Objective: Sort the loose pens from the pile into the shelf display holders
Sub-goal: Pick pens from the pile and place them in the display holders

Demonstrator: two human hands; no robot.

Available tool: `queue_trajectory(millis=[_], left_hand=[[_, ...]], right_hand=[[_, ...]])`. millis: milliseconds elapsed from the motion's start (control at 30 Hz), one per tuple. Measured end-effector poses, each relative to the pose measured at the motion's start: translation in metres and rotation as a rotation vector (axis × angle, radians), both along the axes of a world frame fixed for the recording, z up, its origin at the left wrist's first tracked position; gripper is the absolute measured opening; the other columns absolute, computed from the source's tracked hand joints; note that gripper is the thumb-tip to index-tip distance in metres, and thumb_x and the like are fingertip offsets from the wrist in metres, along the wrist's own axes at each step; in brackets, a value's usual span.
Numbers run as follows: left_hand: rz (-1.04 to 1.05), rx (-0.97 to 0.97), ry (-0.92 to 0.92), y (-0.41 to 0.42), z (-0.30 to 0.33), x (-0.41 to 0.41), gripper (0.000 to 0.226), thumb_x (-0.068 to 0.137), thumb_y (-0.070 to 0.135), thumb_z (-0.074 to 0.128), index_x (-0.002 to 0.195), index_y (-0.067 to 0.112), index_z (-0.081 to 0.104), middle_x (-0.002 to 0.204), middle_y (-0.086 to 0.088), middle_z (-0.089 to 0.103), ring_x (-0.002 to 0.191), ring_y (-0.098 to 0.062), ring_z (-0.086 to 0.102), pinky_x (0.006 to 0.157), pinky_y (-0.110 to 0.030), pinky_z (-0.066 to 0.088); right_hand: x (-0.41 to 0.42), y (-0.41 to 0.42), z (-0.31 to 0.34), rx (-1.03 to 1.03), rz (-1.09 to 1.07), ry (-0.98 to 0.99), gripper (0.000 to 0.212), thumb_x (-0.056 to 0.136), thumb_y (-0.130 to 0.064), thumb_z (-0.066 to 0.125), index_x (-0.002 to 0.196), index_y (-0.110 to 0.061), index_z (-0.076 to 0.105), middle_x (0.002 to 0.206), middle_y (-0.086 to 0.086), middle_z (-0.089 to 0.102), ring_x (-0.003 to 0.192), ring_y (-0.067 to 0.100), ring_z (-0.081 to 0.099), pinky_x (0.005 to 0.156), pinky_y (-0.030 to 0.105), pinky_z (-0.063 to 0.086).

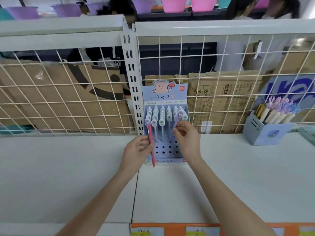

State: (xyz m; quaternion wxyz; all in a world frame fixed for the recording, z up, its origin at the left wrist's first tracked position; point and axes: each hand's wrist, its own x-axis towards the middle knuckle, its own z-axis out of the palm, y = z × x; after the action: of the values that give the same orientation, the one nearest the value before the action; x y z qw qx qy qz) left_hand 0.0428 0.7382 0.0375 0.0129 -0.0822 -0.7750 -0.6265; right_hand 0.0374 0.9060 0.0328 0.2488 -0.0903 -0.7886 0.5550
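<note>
pens (162, 116) in display holder (170, 153), white shelf (68, 167), wire grid (221, 86)

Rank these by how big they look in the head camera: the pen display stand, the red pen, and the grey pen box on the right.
1. pen display stand
2. grey pen box
3. red pen, gripped by the left hand

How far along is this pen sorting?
Partly done. The back rows of the display holder already hold pens. In hand: the left hand grips a pink pen, the right hand pinches a purple pen. Left: the front holes are still empty.
</note>
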Motion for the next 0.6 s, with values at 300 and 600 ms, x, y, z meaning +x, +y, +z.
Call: queue_trajectory(millis=[300,600], left_hand=[[-0.053,-0.013,-0.016,-0.002,-0.007,-0.012,0.019,0.082,0.01,0.07,0.1,0.016,0.064,0.087,-0.001,0.067,0.074,-0.007,0.062,0.066,-0.012,0.049],[-0.08,-0.009,0.003,-0.005,-0.01,-0.016,0.02,0.082,0.008,0.07,0.099,0.017,0.063,0.086,0.001,0.066,0.076,-0.008,0.061,0.068,-0.011,0.049]], right_hand=[[-0.004,-0.009,-0.008,0.186,0.016,-0.1,0.006,0.088,-0.004,0.059,0.094,-0.006,0.06,0.081,0.001,0.064,0.078,0.015,0.06,0.063,0.005,0.04],[-0.001,-0.018,-0.018,0.232,-0.031,-0.185,0.009,0.09,-0.006,0.057,0.098,-0.004,0.059,0.087,0.008,0.068,0.078,0.022,0.061,0.07,0.027,0.047]])
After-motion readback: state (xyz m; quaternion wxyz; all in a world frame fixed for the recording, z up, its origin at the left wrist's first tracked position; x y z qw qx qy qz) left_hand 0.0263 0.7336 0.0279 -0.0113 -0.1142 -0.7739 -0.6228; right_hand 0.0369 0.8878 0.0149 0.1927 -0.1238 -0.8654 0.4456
